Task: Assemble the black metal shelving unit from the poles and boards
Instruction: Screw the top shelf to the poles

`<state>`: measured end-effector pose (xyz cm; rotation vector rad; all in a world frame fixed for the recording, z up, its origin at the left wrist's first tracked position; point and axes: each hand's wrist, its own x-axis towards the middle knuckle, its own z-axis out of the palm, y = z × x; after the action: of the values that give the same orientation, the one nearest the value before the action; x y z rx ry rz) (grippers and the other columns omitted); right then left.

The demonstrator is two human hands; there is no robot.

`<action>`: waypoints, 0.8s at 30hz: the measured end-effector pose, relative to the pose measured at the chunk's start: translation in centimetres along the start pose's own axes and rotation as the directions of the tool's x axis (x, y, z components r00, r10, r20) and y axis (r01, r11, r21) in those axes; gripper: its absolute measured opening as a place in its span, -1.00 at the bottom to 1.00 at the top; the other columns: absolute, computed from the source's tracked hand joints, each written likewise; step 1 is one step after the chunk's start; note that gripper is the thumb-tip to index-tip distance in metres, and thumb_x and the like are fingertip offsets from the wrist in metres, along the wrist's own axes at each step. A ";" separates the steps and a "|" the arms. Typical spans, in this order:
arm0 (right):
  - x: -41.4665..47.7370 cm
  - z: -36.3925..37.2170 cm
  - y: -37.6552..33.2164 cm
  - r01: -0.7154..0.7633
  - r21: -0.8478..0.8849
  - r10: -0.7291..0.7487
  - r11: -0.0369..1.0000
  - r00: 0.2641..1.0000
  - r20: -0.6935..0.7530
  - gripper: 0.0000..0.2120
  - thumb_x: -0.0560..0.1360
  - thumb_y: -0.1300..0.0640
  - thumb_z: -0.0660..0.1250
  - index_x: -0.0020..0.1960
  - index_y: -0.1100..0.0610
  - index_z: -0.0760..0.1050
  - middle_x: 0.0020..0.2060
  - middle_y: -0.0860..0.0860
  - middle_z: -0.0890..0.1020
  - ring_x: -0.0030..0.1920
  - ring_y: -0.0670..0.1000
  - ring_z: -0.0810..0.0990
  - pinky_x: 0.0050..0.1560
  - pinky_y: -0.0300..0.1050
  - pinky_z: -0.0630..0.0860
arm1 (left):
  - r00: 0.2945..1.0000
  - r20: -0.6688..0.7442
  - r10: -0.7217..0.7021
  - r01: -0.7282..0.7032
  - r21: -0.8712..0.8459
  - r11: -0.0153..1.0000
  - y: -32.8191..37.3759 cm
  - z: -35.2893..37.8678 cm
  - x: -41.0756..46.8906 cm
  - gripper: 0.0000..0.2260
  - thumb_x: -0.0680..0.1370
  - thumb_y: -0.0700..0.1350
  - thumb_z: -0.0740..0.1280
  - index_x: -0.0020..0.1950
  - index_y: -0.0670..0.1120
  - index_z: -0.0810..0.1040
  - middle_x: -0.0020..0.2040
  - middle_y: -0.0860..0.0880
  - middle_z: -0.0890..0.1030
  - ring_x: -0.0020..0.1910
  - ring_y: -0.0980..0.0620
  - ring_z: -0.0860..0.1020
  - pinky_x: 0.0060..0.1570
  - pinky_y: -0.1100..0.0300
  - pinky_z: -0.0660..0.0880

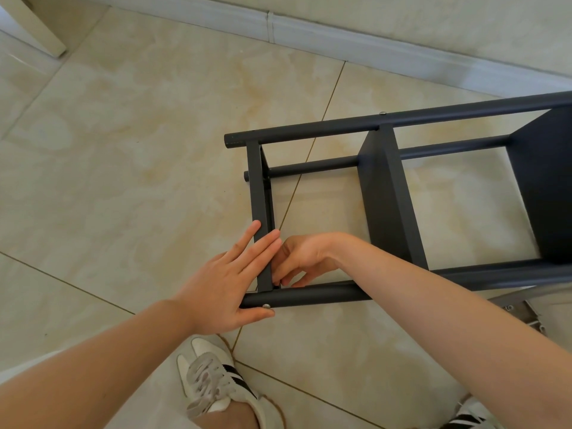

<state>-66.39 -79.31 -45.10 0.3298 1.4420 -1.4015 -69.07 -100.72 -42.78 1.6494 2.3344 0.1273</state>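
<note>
Pressing end board (259, 187) with flat, straight-fingered left hand (229, 283) | right hand (301, 258) curled beside pole (312, 295), grip unclear

shelving unit (390, 193) off the right edge; fingertips of the right hand (305, 258) (grip unclear) behind the end board (262, 193)

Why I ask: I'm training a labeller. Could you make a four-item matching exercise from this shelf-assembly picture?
1 left hand
2 right hand
3 small silver screw head
4 white black-striped sneaker

a on the beige tile floor
b fingers flat along the black metal end board
c in the near black round pole
d fingers curled in the board-pole corner

Pairs: 1-b, 2-d, 3-c, 4-a
</note>
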 end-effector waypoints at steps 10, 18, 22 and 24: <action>0.1 -0.1 -0.5 -0.010 -0.068 0.007 0.998 0.999 -0.034 -0.77 0.53 0.22 0.40 0.18 0.16 0.61 0.19 0.10 0.64 0.23 0.06 0.57 0.23 0.02 0.56 | 1.000 -0.012 0.008 -0.008 -0.011 1.000 0.0 0.0 0.0 -0.13 0.55 0.45 0.04 0.65 -0.06 -0.13 0.65 0.04 -0.15 0.62 -0.09 -0.19 0.40 0.06 0.25; 0.3 0.2 -0.7 -0.021 -0.133 0.013 0.991 0.998 -0.058 -0.76 0.50 0.14 0.44 0.14 0.19 0.64 -0.10 0.05 0.65 -0.06 -0.01 0.59 0.16 -0.04 0.59 | 1.000 -0.018 0.010 -0.011 -0.016 1.000 0.0 0.0 -0.1 -0.10 0.54 0.44 0.11 0.65 -0.08 -0.14 0.66 0.01 -0.15 0.62 -0.10 -0.18 0.32 0.18 0.32; 0.3 0.0 -0.7 -0.025 -0.118 0.021 0.993 0.999 -0.038 -0.85 0.50 0.15 0.44 0.05 0.15 0.65 -0.15 0.02 0.64 -0.06 -0.01 0.59 0.15 -0.05 0.58 | 1.000 -0.019 0.013 -0.013 -0.022 1.000 0.1 -0.1 -0.1 -0.10 0.54 0.44 0.11 0.65 -0.07 -0.15 0.65 0.01 -0.15 0.62 -0.10 -0.18 0.31 0.17 0.36; 0.2 -0.2 -0.5 -0.032 -0.093 0.030 0.995 0.999 -0.023 -0.90 0.50 0.15 0.43 0.01 0.13 0.66 -0.16 0.02 0.65 -0.05 0.00 0.58 0.16 -0.04 0.57 | 1.000 -0.020 0.014 -0.015 -0.017 1.000 0.1 -0.2 0.0 -0.10 0.54 0.44 0.10 0.65 -0.08 -0.14 0.65 0.01 -0.15 0.62 -0.10 -0.19 0.31 0.18 0.35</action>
<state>-66.98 -79.43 -45.01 0.3065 1.5086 -1.3049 -69.02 -100.72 -42.60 1.6644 2.3293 0.1666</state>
